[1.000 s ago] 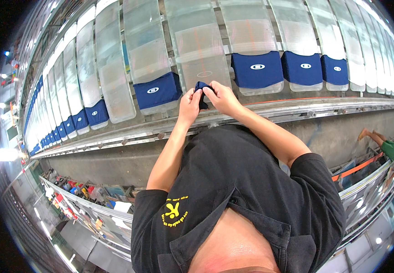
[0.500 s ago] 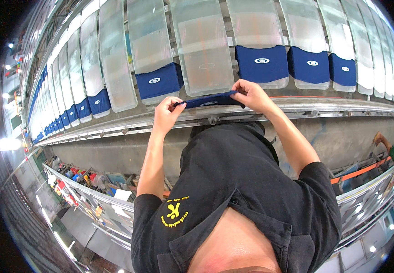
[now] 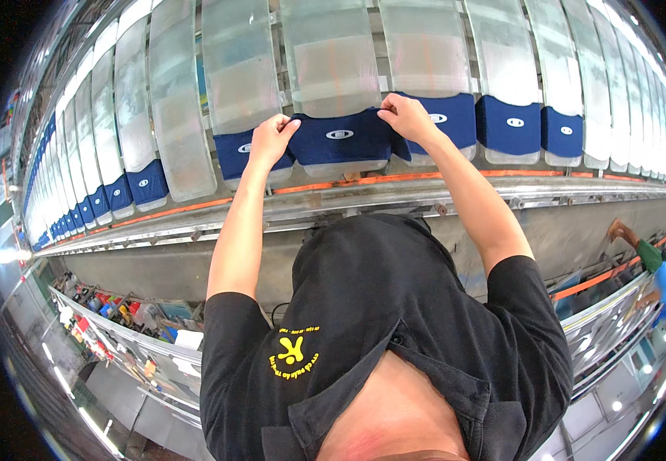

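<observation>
A navy blue fabric piece (image 3: 339, 146) with a white oval print lies over the lower end of a pale translucent board (image 3: 338, 69) in front of me. My left hand (image 3: 273, 137) pinches its upper left corner between thumb and fingers. At the upper right corner, my right hand (image 3: 408, 117) holds it the same way. The fabric's curved top edge stretches between both hands, and its right side hangs slightly past the board. Similar navy pieces lie on the neighbouring boards, one partly behind my left hand and another (image 3: 456, 115) beside my right.
Long translucent boards run in a row to both sides, several with navy pieces. A metal rail (image 3: 333, 198) with an orange strip passes along their near ends. Behind me on the left stands a cluttered shelf (image 3: 133, 307). Another person in blue (image 3: 665, 288) is at far right.
Both hands have moved away from me, carrying the navy fabric from above the rail onto the bare board end. The fabric, seen almost edge-on before, now lies spread with its print facing up.
</observation>
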### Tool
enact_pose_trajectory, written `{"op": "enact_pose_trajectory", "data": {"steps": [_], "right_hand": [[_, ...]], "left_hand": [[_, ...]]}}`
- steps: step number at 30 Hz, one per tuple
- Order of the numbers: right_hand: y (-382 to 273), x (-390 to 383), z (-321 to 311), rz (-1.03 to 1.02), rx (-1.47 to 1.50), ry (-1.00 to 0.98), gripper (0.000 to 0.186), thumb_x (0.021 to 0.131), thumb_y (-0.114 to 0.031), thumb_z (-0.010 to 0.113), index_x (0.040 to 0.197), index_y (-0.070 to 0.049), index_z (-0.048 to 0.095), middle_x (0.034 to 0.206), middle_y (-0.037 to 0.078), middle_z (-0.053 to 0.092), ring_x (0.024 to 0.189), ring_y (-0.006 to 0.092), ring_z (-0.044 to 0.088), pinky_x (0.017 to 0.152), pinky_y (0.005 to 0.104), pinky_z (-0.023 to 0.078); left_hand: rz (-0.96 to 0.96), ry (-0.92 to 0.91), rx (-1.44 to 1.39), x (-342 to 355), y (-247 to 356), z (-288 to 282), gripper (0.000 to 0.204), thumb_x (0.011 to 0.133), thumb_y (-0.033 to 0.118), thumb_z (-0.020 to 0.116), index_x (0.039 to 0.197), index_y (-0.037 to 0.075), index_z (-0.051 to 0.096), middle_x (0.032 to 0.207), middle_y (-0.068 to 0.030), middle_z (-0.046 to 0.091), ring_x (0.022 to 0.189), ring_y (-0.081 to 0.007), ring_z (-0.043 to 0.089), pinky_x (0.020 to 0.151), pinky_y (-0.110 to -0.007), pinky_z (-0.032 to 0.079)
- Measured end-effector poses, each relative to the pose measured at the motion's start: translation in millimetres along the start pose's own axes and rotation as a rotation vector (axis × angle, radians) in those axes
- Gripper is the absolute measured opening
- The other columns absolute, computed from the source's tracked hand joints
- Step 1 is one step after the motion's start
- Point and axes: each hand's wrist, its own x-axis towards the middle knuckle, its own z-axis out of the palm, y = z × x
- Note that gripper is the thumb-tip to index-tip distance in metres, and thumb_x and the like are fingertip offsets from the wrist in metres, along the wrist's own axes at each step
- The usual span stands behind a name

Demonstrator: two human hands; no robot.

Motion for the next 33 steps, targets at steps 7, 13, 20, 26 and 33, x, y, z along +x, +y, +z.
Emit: {"op": "enact_pose_trajectory", "data": {"steps": [7,13,20,26,33], "right_hand": [[-3,17,3,-0.029,-0.118,0.142,0.019,0.087,-0.021,0.070,0.096,-0.005,0.063,0.088,0.014,0.068,0.087,0.0351,0.066,0.077,0.0454,0.052],[-15,-30,21,-0.046,-0.071,0.335,0.017,0.089,-0.018,0.068,0.098,-0.006,0.060,0.086,0.012,0.063,0.085,0.0349,0.064,0.074,0.0451,0.052],[-19,-73,65,0.040,0.013,0.249,0.053,0.094,-0.025,0.064,0.133,0.007,0.048,0.127,0.029,0.058,0.120,0.0411,0.056,0.102,0.0445,0.046],[-23,-70,59,-0.058,0.006,0.265,0.059,0.094,-0.021,0.065,0.139,0.009,0.043,0.135,0.029,0.053,0.125,0.0406,0.054,0.106,0.0426,0.044],[8,-106,19,0.083,0.185,0.319,0.047,0.093,-0.020,0.067,0.132,0.002,0.055,0.124,0.023,0.062,0.099,0.0310,0.068,0.088,0.0389,0.054]], "left_hand": [[0.008,-0.039,0.154,31,-11,-4,0.037,0.090,0.039,0.071,0.094,0.002,0.071,0.078,-0.0122,0.072,0.071,-0.0234,0.068,0.069,-0.036,0.051],[0.066,0.244,0.130,-5,0,-4,0.035,0.089,0.036,0.071,0.104,0.005,0.070,0.099,-0.0137,0.071,0.096,-0.0295,0.068,0.081,-0.038,0.052],[-0.027,0.173,-0.055,-57,0,15,0.036,0.090,0.032,0.071,0.109,0.002,0.068,0.104,-0.0149,0.072,0.095,-0.0282,0.069,0.085,-0.038,0.052],[0.201,0.168,-0.003,-40,-18,40,0.047,0.093,0.023,0.063,0.135,0.003,0.058,0.136,-0.0216,0.059,0.127,-0.0343,0.057,0.107,-0.039,0.045],[0.169,0.292,0.189,-10,5,42,0.048,0.093,0.021,0.062,0.138,0.008,0.055,0.136,-0.0161,0.059,0.122,-0.0345,0.059,0.100,-0.041,0.049]]}}
